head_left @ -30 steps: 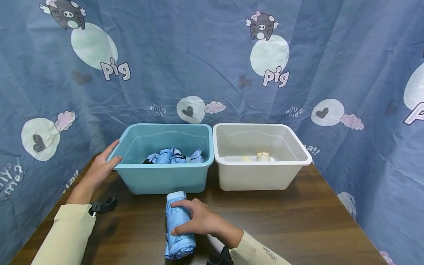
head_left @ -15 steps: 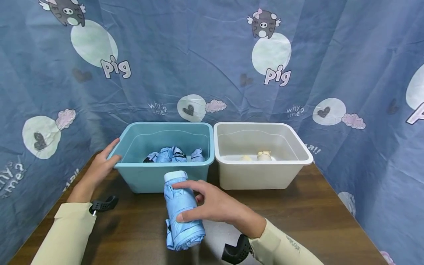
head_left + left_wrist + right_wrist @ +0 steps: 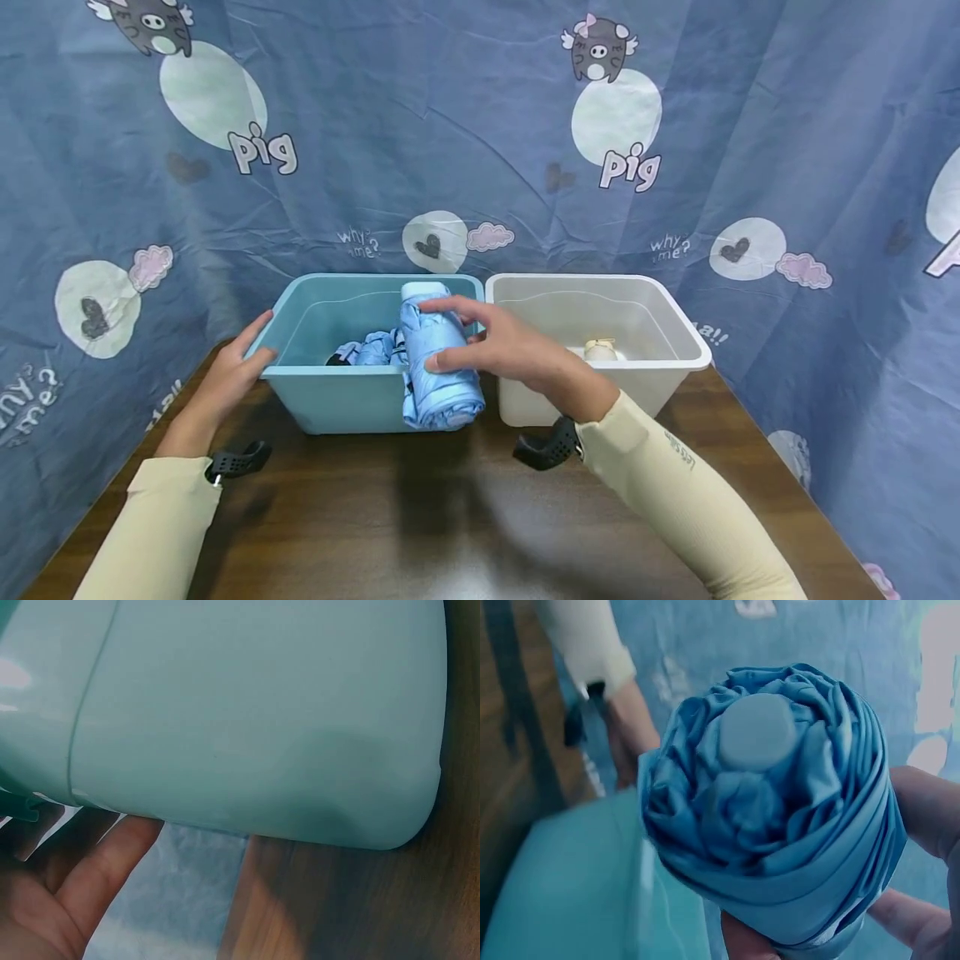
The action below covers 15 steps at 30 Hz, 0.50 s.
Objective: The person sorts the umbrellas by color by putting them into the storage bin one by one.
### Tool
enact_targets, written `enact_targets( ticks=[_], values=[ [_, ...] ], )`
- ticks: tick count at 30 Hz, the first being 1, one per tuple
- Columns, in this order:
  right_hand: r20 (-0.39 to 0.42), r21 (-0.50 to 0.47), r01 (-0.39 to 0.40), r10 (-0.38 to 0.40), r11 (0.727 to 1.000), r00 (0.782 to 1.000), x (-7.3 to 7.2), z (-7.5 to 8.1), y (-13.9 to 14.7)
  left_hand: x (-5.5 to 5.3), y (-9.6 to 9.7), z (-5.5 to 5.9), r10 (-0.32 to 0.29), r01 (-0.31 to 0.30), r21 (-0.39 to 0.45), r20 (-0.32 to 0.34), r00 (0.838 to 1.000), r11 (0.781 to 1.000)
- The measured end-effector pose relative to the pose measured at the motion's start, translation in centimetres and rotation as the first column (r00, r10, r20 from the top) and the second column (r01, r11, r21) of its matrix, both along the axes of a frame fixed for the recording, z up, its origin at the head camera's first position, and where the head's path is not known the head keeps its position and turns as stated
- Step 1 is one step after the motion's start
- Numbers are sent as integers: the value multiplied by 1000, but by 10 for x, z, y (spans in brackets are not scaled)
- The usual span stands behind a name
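Observation:
My right hand (image 3: 517,346) grips a rolled light-blue folding umbrella (image 3: 444,387), thumb on the near side and fingers around the far side. The umbrella is up off the table, overlapping the front rim of the blue bin (image 3: 337,400) in the head view. Its pale round end cap (image 3: 757,731) and gathered folds face the right wrist camera. At the bin's left front corner rests my left hand (image 3: 225,383), fingers extended along the rim and outer side. Several small blue bundles (image 3: 375,348) lie inside; the held umbrella hides part of them.
A white bin (image 3: 675,362) stands right beside the blue one and holds a cream-coloured rolled item (image 3: 600,350). Both are on a brown wooden table (image 3: 337,517). A blue printed cloth (image 3: 487,125) hangs behind.
My right hand has lifted the umbrella off the table and carried it forward and slightly right, up to the blue bin's front rim. My left hand has stayed at the bin's corner.

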State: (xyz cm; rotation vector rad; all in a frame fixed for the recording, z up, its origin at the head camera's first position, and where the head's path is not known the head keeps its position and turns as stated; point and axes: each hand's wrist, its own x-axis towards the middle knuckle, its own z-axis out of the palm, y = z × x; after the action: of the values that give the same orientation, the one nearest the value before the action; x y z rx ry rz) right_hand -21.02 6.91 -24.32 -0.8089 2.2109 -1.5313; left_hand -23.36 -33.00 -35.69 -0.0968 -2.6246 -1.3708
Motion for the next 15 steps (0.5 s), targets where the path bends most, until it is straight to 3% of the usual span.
enact_targets(
  ticks=[7, 12, 15],
  values=[
    [43, 18, 83, -84, 996, 996, -50, 10, -19, 4, -1, 3, 3, -3, 9, 0, 1000, 1000],
    [79, 52, 157, -161, 986, 984, -75, 3, -31, 7, 1, 3, -9, 9, 14, 0, 1000, 1000],
    [33, 113, 213, -218, 970, 975, -88, -2, -35, 5, 3, 3, -16, 16, 18, -10, 1000, 1000]
  ],
)
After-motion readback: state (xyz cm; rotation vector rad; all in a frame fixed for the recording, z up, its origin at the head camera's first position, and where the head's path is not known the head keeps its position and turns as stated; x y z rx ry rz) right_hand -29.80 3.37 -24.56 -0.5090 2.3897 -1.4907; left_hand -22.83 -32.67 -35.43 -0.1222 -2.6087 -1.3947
